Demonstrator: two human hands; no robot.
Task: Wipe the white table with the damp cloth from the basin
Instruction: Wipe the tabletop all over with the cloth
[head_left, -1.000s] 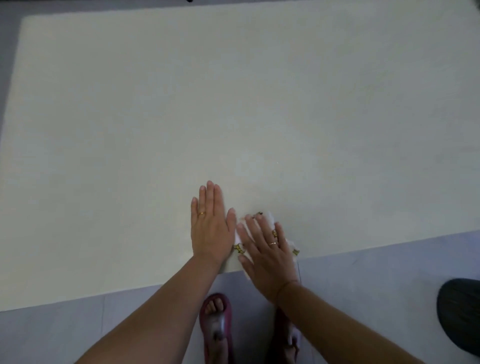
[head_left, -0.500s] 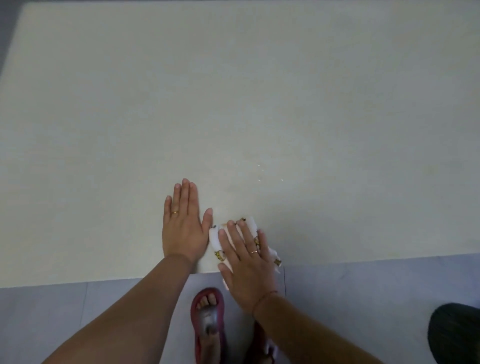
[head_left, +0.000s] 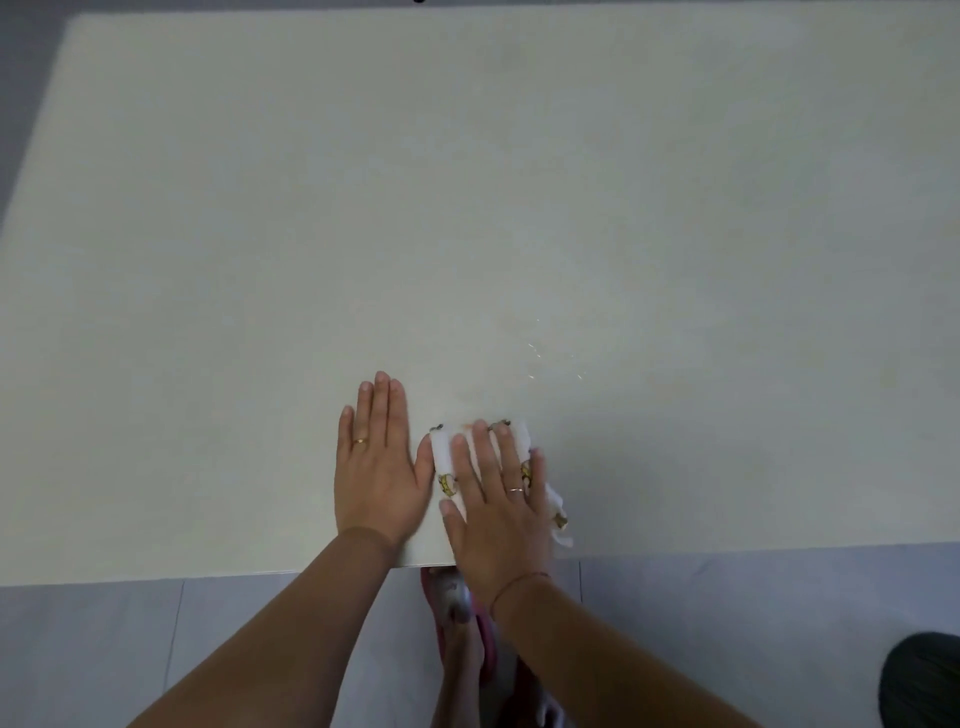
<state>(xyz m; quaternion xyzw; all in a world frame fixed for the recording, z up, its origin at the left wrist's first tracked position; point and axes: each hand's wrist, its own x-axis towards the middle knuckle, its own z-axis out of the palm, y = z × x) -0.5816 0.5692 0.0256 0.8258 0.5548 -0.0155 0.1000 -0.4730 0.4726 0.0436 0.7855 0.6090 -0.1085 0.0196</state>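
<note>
The white cloth (head_left: 442, 457), printed with small yellow figures, lies on the bench (head_left: 467, 208) near its 6 o'clock edge, under our right hand (head_left: 501, 514), whose straight, spread fingers press it flat. Just beside it at 9 o'clock, our left hand (head_left: 379, 470) rests palm down on the bench, fingers straight and together. A few glinting droplets (head_left: 535, 356) sit at 1 o'clock from the cloth. Below the edge we see grey floor (head_left: 104, 649), a red sandal (head_left: 449, 597) and, at 4 o'clock, a dark object (head_left: 924, 680).
</note>
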